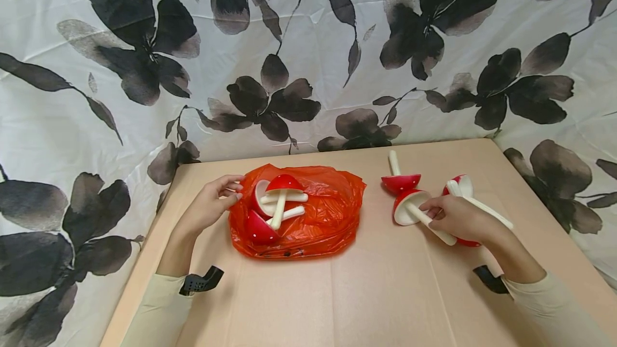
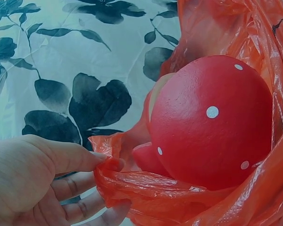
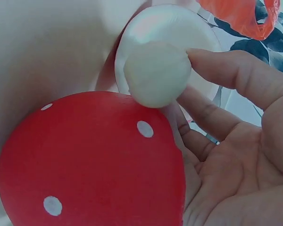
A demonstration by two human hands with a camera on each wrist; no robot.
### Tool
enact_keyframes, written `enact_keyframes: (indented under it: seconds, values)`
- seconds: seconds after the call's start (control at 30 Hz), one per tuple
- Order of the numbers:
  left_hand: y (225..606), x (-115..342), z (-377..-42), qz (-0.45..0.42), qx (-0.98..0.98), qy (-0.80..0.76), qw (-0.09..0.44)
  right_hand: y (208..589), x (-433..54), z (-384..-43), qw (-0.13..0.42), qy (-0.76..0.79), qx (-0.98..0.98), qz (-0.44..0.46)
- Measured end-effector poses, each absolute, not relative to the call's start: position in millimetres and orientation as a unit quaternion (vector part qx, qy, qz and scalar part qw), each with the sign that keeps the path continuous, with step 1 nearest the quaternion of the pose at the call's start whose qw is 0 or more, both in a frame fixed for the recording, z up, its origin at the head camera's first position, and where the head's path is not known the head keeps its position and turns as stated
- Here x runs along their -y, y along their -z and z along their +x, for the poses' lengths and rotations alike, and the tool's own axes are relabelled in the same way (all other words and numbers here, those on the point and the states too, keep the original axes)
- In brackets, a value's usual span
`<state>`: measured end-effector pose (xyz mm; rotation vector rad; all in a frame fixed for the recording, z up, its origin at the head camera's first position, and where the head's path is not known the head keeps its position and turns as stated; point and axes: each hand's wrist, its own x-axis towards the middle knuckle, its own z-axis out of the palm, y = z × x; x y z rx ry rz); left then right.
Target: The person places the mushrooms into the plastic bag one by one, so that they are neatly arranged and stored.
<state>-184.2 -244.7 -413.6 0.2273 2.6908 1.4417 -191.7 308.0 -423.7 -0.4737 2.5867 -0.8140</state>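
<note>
An orange-red plastic bag [image 1: 332,202] lies spread on the table, its mouth open. Three toy mushrooms with white-dotted red caps [image 1: 285,182] and pale stems sit in it. My left hand [image 1: 209,205] pinches the bag's left rim between thumb and fingers, beside a big red cap [image 2: 212,122] in the left wrist view. To the right, my right hand [image 1: 463,218] grips the stem of another toy mushroom [image 1: 404,213], which lies tilted with its pale underside showing. The round stem end [image 3: 158,75] shows between thumb and fingers in the right wrist view.
Behind the held one, a mushroom [image 1: 401,182] rests cap down, stem up. Another [image 1: 487,212] lies just beyond my right hand, and a red cap [image 1: 469,242] is partly hidden under it. A floral cloth [image 1: 337,47] hangs behind the wooden table [image 1: 289,304].
</note>
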Motion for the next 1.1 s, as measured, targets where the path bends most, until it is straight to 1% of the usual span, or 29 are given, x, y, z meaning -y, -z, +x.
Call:
enact_keyframes:
  seconds: [0.43,0.9,1.1]
  values:
    - [414.2,244.8,-184.3,0.074,-0.88,-0.468,0.04,424.1,-309.6,-196.4,0.216,0.312,-0.912,-0.159]
    - [415.6,244.4,-184.8,0.081,-0.881,-0.464,0.039,424.8,-310.6,-201.4,0.218,0.337,-0.901,-0.166]
    - [417.2,244.1,-184.2,0.079,-0.88,-0.466,0.039,423.5,-310.3,-200.5,0.208,0.36,-0.894,-0.165]
